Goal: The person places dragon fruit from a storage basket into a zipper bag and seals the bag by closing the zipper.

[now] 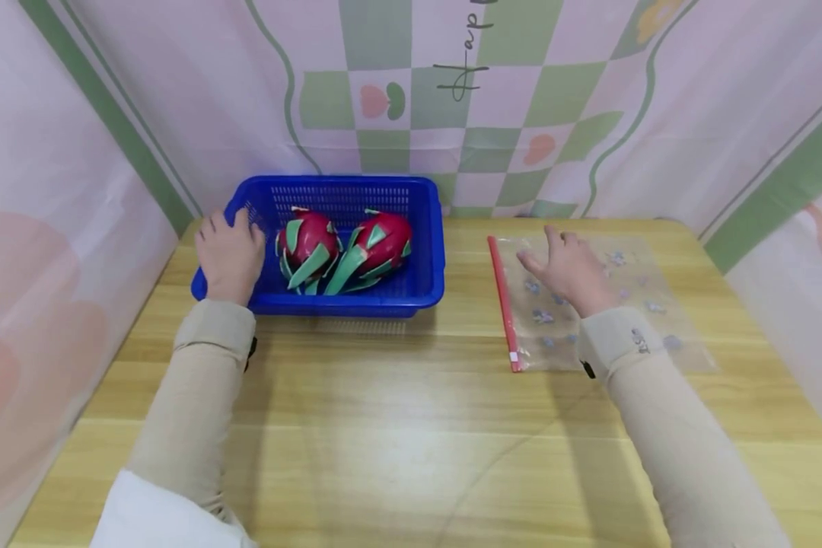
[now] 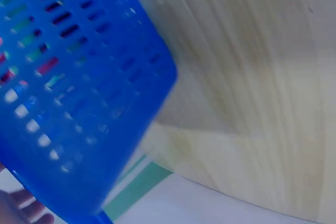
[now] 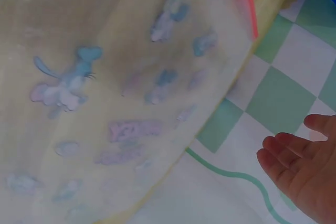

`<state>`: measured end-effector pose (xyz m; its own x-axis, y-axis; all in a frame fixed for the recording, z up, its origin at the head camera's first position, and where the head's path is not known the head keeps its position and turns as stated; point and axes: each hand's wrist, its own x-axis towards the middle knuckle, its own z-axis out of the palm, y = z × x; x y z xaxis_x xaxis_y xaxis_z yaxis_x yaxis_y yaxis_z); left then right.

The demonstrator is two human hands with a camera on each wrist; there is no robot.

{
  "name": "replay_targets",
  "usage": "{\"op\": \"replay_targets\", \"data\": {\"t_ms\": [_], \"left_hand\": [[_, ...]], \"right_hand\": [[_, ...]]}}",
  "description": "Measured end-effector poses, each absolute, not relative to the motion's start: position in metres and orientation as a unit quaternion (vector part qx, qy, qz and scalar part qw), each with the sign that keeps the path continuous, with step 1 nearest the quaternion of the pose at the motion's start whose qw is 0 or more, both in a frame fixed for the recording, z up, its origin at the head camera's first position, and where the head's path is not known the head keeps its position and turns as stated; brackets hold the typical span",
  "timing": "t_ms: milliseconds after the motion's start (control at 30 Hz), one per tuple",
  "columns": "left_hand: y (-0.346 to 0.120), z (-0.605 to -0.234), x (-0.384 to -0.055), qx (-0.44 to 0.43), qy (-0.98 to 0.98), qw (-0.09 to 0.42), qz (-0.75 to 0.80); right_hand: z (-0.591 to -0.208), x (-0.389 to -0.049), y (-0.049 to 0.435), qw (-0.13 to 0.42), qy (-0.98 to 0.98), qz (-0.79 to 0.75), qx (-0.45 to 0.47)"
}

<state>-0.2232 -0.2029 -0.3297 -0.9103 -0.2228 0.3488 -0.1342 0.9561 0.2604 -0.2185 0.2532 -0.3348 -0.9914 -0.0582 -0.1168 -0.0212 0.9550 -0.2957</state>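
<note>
A blue plastic basket (image 1: pixel 342 306) with slotted walls stands at the back left. Two dragon fruits, one on the left (image 1: pixel 307 242) and one on the right (image 1: pixel 383 237), lie in it, red with green scales. My left hand (image 1: pixel 229 255) grips the basket's left rim, fingers bent over the edge. The left wrist view shows the slotted basket wall (image 2: pixel 79 77) up close, with fingertips at the lower left corner. Over a flat, clear zip bag (image 1: pixel 520 304) with a red slider edge hovers my right hand (image 1: pixel 567 266), fingers loosely spread and holding nothing.
The wooden table (image 1: pixel 397 426) carries both the basket and the bag. A checked, printed curtain (image 1: pixel 445 99) hangs right behind the table's back edge, and more fabric (image 1: pixel 62 251) hangs along the left and right sides.
</note>
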Motion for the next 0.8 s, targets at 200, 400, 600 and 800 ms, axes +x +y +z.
{"op": "replay_targets", "data": {"t_ms": [200,400,600,800], "left_hand": [[-0.213,-0.330,-0.215,0.147,-0.967,0.174,-0.113],[-0.218,-0.334,-0.209,0.165,-0.972,0.144,-0.085],[-0.221,-0.339,-0.211,0.173,-0.969,0.146,-0.100],[-0.222,-0.340,-0.212,0.183,-0.966,0.131,-0.130]], "right_hand": [[-0.352,-0.210,0.256,0.058,0.991,-0.118,-0.032],[-0.376,-0.204,0.255,0.034,0.992,-0.106,-0.052],[-0.394,-0.201,0.248,0.014,0.990,-0.129,-0.056],[-0.401,-0.197,0.243,0.018,0.990,-0.126,-0.057]]}}
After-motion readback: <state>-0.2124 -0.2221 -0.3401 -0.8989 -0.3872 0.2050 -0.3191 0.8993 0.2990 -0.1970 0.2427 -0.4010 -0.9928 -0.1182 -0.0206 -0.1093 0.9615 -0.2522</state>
